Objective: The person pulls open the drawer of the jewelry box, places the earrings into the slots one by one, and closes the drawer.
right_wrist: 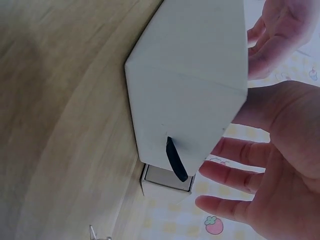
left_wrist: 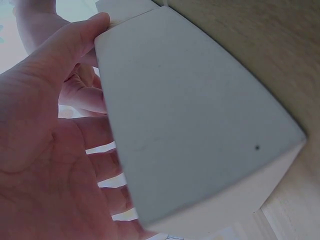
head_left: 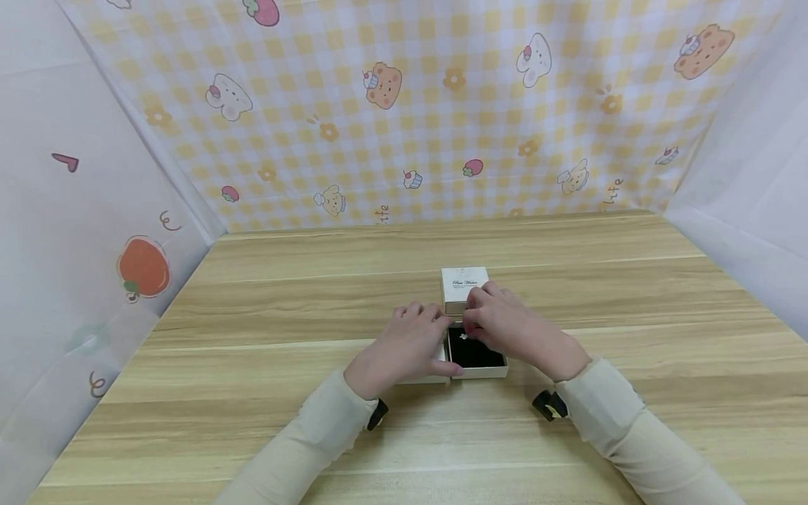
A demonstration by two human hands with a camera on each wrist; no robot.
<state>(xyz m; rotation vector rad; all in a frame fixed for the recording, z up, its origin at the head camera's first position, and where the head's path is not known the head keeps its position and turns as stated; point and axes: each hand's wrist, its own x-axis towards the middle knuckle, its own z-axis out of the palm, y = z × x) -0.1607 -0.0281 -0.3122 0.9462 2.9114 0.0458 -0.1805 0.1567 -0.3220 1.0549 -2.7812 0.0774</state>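
Observation:
A shallow white jewelry box [head_left: 480,374] with a black insert lies on the table. My left hand [head_left: 410,344] grips it at its left side, thumb on the front edge and fingers at the far side. A white lid or second box part [head_left: 429,379] sits under that hand, mostly covered. On the black insert is a small silvery piece of jewelry [head_left: 463,337]. My right hand [head_left: 505,326] reaches over the insert with bent fingers, its fingertips right beside the piece; whether they pinch it is hidden. From the box's side hangs a black ribbon tab [right_wrist: 175,160] in the right wrist view.
A small white box with black lettering [head_left: 463,284] stands just behind the jewelry box. A tiny shiny object [right_wrist: 100,235] shows at the lower edge of the right wrist view. The wooden table [head_left: 303,280] meets a checked cloth [head_left: 442,140] at the back.

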